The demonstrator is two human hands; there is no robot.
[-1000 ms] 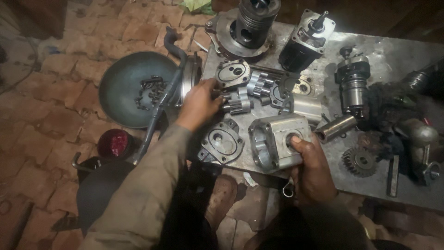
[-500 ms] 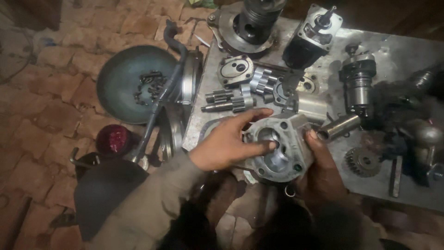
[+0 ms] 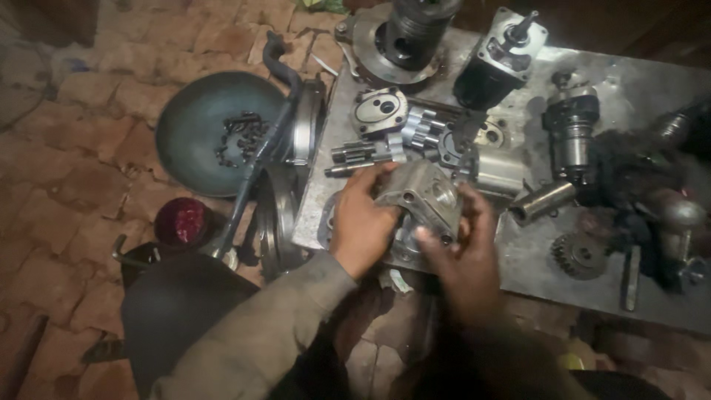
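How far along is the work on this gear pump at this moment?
Done: the pump is apart, with its gear shafts and end cover lying loose on the metal sheet. In hand: the left hand and right hand grip the grey pump housing. Left: the housing holds no gears, and those parts lie unfitted.

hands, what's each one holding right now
left hand: closed on the metal pump housing
right hand: closed on the same housing
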